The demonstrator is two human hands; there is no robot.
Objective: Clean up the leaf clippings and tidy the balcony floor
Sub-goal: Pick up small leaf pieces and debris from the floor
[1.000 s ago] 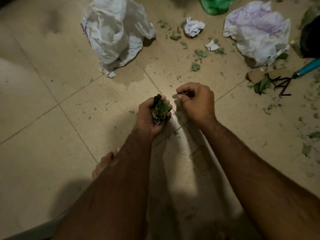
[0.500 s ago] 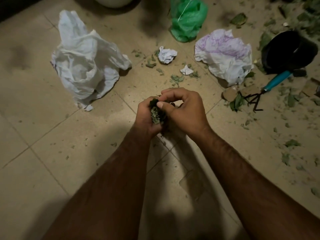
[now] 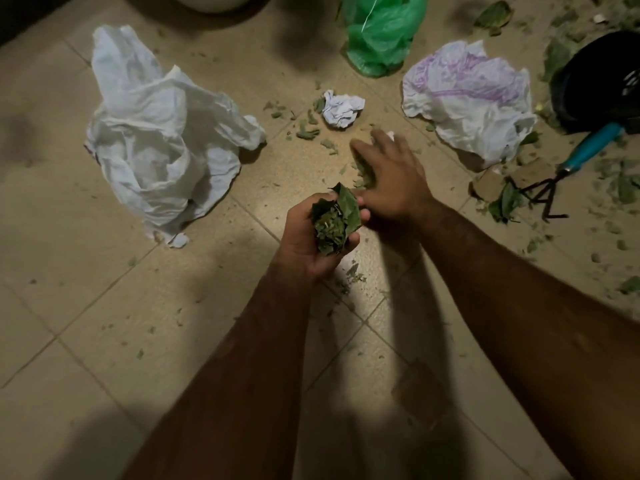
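My left hand (image 3: 311, 240) is shut on a bunch of green leaf clippings (image 3: 334, 221), held above the tiled floor (image 3: 86, 306). Just beyond it my right hand (image 3: 391, 174) stretches forward, blurred, fingers spread over a small heap of clippings (image 3: 363, 171) on the floor. More loose clippings (image 3: 306, 131) lie scattered between the hands and a crumpled paper ball (image 3: 341, 109). Small crumbs (image 3: 351, 277) lie under my left hand.
A large white plastic bag (image 3: 156, 143) stands open at the left. A green bag (image 3: 381, 29) and a white-and-purple bag (image 3: 471, 95) lie at the back. A black pot (image 3: 599, 81) and a teal-handled hand rake (image 3: 568, 168) lie at the right among leaves and soil.
My right hand has left the bunch in my left hand and reached forward to the clippings on the floor. The view has tilted up slightly.
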